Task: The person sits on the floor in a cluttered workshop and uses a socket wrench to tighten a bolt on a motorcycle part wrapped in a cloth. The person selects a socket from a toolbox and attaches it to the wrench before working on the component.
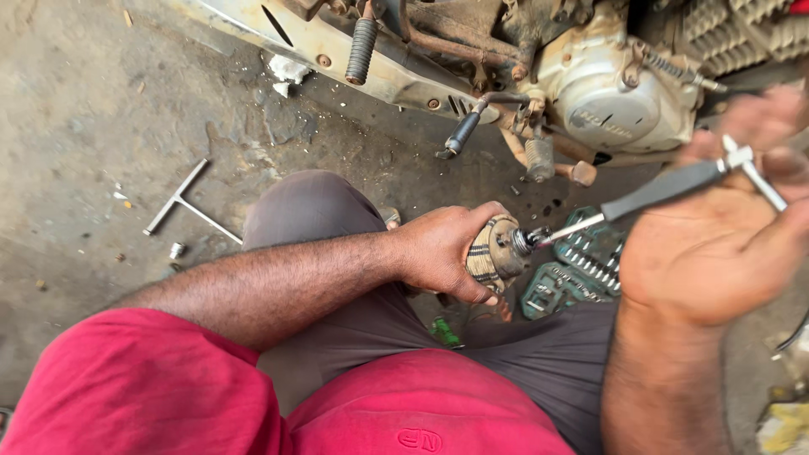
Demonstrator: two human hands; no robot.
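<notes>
- While we look down over our red shirt and grey trousers, our left hand sits at the centre of the frame, fingers closed around a small cylindrical metal part wrapped in striped cloth.
- We hold that part level, its metal end pointing right, just above our knee.
- Our right hand, at the right of the frame, is blurred; its palm faces us and its fingers curl loosely about the T-handle driver, though we cannot tell how firmly they grip.
- We see the driver's black grip running from the upper right down to the left, and its thin steel shaft meets the metal end of the part.
- Below the driver, a green socket set tray lies on the floor, partly hidden by our hands.
- Across the top of the frame we see the motorcycle engine with its pale round cover and a black-tipped lever.
- At the left, 1 T-shaped wrench lies on the concrete floor, well apart from our hands, with a small socket just beside it.
</notes>
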